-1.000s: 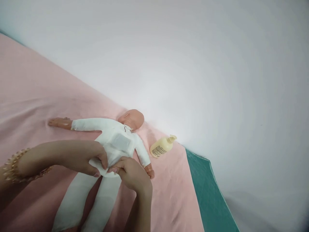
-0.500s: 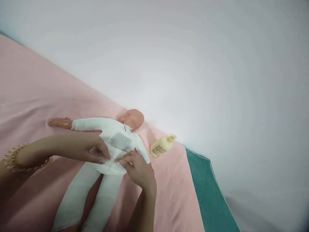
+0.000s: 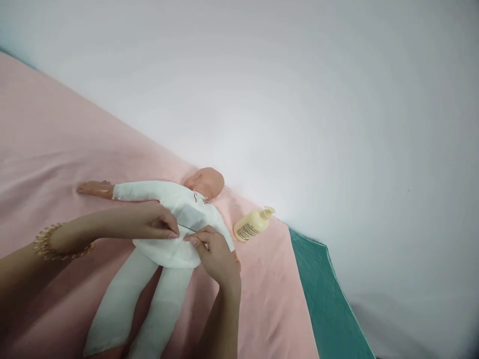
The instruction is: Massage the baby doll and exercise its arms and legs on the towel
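A baby doll (image 3: 157, 191) with a white cloth body lies on the pink sheet, its bare head toward the wall. Around its hips is a white diaper (image 3: 170, 254). My left hand (image 3: 159, 222), with a beaded bracelet at the wrist, pinches the diaper's upper edge at the belly. Close beside it, my right hand (image 3: 213, 252) grips the same edge between thumb and fingers. A pale grey rectangular patch (image 3: 190, 215) shows on the doll's chest just above my fingertips. What lies under the fingers is hidden.
A pale yellow pump bottle (image 3: 251, 225) stands near the doll's arm, by the wall. The pink sheet (image 3: 269, 299) covers the surface, with a green mat (image 3: 322, 284) showing at the right. A white wall (image 3: 299, 99) rises behind.
My left hand has moved right and slightly up along the diaper's edge, closer to my right hand. The edge is now lifted a little off the belly. The bottle has stayed put.
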The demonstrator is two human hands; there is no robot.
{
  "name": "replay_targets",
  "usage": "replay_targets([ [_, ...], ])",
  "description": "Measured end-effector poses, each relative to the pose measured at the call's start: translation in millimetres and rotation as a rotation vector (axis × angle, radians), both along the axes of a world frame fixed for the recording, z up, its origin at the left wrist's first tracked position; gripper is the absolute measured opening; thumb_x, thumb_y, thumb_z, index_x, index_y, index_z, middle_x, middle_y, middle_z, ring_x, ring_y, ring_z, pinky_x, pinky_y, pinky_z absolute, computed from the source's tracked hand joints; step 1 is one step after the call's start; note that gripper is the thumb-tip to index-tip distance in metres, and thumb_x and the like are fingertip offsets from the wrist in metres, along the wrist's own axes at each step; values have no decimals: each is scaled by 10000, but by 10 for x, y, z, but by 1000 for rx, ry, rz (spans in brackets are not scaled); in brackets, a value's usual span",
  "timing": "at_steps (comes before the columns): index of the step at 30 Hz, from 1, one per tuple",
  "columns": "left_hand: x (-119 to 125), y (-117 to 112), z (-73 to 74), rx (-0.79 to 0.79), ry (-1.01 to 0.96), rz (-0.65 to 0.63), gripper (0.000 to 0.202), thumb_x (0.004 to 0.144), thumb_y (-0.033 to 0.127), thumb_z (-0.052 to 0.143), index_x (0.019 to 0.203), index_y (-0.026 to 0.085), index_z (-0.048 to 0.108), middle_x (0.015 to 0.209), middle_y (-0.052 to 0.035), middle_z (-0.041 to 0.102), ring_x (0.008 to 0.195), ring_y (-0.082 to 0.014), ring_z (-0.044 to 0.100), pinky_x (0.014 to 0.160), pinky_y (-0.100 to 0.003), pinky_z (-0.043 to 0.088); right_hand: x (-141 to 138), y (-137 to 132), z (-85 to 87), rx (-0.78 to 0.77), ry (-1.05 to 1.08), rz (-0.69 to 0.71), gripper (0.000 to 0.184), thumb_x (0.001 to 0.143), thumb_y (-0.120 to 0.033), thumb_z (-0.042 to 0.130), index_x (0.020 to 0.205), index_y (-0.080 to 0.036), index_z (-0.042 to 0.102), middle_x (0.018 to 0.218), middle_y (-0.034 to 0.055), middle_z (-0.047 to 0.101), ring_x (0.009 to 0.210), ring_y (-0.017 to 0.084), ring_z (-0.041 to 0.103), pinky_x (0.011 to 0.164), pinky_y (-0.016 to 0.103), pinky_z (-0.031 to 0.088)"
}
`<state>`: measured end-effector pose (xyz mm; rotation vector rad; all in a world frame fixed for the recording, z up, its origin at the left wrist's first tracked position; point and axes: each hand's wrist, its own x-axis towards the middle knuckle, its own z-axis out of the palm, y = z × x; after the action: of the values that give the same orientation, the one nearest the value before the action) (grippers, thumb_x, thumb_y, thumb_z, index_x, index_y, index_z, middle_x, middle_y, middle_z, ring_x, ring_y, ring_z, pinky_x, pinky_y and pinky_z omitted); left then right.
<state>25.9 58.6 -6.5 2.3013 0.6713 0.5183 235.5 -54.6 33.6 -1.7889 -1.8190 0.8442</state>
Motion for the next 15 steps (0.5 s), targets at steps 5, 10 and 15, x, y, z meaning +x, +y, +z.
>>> replay_targets([
  [5,52,15,92,-78,68,-117,265,908,315,532,971,245,780,947,5,751,844,-197,655,743,-254,447,33,48,-91,-8,58,-23,268,964,-259,517,1004,-306,779,1051,19,656,1037,176,597,896,315,469],
  [10,93,38,-10,-137,129,-137,253,894,277,530,950,231,772,930,16,752,823,-194,651,741,-253,430,-4,111,-161,-27,25,-13,268,959,-248,524,965,-301,787,1025,18,659,1032,181,583,910,318,461],
  [15,127,41,-48,-106,86,-98,274,889,297,521,942,202,773,937,-5,752,838,-200,648,755,-259,434,-11,137,-138,-12,52,-56,286,949,-202,516,941,-289,789,1006,10,642,962,156,594,889,291,451],
])
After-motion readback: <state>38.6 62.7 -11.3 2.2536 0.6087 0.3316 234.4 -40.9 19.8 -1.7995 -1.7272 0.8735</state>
